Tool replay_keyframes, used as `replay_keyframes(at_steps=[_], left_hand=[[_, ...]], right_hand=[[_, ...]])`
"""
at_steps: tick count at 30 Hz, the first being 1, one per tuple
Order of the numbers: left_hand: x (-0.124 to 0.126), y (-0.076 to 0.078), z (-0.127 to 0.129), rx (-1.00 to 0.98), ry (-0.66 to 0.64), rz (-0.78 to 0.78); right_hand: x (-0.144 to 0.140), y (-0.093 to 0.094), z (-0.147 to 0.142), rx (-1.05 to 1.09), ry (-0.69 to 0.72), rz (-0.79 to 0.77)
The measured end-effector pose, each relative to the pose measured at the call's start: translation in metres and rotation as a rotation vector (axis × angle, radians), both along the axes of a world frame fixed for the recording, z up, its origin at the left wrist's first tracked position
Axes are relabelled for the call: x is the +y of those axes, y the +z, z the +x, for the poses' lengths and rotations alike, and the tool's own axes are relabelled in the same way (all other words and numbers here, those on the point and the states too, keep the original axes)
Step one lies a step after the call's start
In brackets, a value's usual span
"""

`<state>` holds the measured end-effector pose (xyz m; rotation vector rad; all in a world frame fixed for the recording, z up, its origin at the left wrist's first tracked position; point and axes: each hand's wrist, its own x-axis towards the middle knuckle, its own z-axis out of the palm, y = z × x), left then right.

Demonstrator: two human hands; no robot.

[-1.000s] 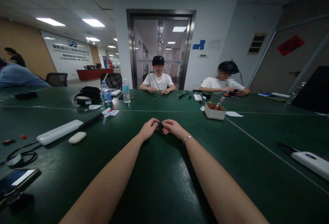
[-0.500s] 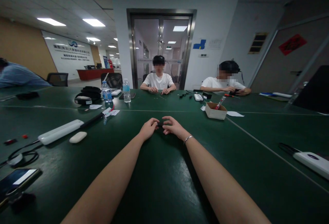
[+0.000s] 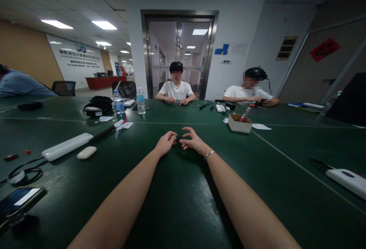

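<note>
Both my forearms stretch out over the dark green table (image 3: pixel 177 203). My left hand (image 3: pixel 165 143) and my right hand (image 3: pixel 192 141) meet at the middle of the table, pinching a small black part (image 3: pixel 178 138) between their fingertips. The part is mostly hidden by my fingers. My right hand's upper fingers are lifted and spread above it. A thin bracelet (image 3: pixel 209 154) sits on my right wrist.
A white power strip (image 3: pixel 66 146) and a white oval piece (image 3: pixel 86 152) lie to the left, a phone (image 3: pixel 17 199) and a cable loop (image 3: pixel 24 175) nearer me. A cardboard box (image 3: pixel 239 123) stands right of centre. Two bottles (image 3: pixel 140 101) stand further back, and two people sit across the table.
My right hand's fingers have lifted and spread above the black part. Both hands have edged slightly away from me. My left hand keeps its pinch.
</note>
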<state>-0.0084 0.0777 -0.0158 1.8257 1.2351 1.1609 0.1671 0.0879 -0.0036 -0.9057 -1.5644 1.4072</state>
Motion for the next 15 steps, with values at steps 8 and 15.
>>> replay_keyframes(at_steps=[8,15], left_hand=[[0.0039,-0.0037,-0.0010,-0.013,-0.015,0.032],[0.0019,-0.0014,-0.0007,-0.022,0.003,0.032]], right_hand=[[0.0016,0.0019,-0.0065,-0.097,-0.018,-0.065],[-0.0008,0.0042,-0.0028,-0.029,-0.023,-0.082]])
